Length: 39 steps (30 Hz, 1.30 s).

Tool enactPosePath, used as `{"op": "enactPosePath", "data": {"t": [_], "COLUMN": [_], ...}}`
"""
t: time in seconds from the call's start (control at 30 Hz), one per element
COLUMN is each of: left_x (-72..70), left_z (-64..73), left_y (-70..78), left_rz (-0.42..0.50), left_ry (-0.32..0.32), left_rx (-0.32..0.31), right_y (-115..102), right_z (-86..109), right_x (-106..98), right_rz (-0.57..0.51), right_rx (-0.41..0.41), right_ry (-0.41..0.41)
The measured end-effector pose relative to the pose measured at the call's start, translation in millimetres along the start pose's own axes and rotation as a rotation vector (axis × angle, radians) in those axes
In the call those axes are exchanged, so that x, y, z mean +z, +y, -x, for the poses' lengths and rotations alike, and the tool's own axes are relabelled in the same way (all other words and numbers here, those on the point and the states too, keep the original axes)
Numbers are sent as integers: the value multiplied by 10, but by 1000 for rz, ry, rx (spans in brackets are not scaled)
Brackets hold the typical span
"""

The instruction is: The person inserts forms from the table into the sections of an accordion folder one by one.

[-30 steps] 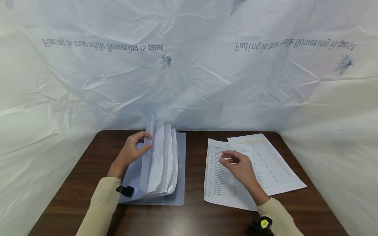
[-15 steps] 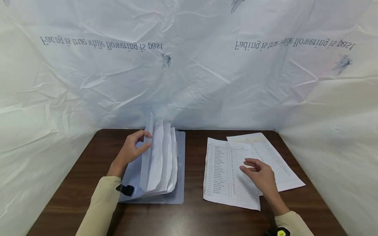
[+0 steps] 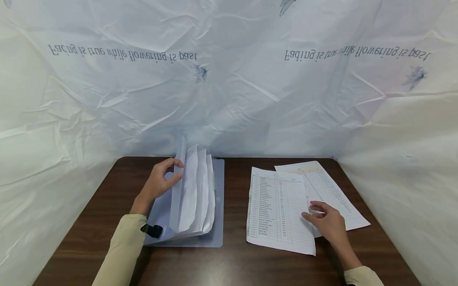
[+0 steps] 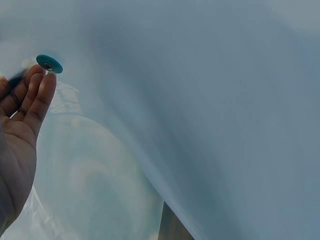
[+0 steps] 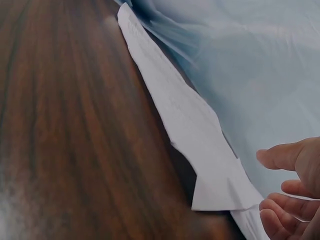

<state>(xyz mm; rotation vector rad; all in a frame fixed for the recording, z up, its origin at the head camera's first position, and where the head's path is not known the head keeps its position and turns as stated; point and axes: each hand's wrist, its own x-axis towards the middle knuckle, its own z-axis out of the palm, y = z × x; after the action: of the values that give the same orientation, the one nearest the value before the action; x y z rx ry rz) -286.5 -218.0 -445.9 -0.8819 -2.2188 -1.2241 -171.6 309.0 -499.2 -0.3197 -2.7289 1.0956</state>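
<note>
My left hand [image 3: 157, 180] holds up the raised flap of a blue-grey document folder [image 3: 220, 206] by its edge, between thumb and fingers. Several printed sheets [image 3: 195, 190] stand fanned inside. In the left wrist view, a round teal button [image 4: 49, 63] shows at the fingertips of that hand. Over on the right, a printed list [image 3: 275, 210] lies flat and partly covers a second sheet [image 3: 330, 194]. My right hand [image 3: 329, 222] hovers over the meeting edges of these two sheets, fingers loosely bent and holding nothing. The right wrist view shows its thumb and fingers apart.
Both the folder and the loose sheets lie on a dark brown wooden table [image 3: 234, 198]. A wrinkled white plastic sheet [image 3: 229, 99] with printed lettering hangs behind the table and along both sides.
My right hand has moved from over the printed list toward the right and nearer, to its right edge. My left hand and the folder have stayed in place.
</note>
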Motion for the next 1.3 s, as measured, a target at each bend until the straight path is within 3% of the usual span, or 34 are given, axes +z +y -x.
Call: {"op": "enactPosePath", "data": {"t": [0.97,1.3], "left_x": [0,-9], "left_z": [7,6], "left_y": [-55,-39], "left_rz": [14,11], "left_ry": [-19,-20], "left_rx": [9,8], "right_y": [49,32], "right_z": [-22,-38], "right_x": [131,123], "right_rz": [123,107], "right_rx": [57,59], "right_ry": [-53,-81]}}
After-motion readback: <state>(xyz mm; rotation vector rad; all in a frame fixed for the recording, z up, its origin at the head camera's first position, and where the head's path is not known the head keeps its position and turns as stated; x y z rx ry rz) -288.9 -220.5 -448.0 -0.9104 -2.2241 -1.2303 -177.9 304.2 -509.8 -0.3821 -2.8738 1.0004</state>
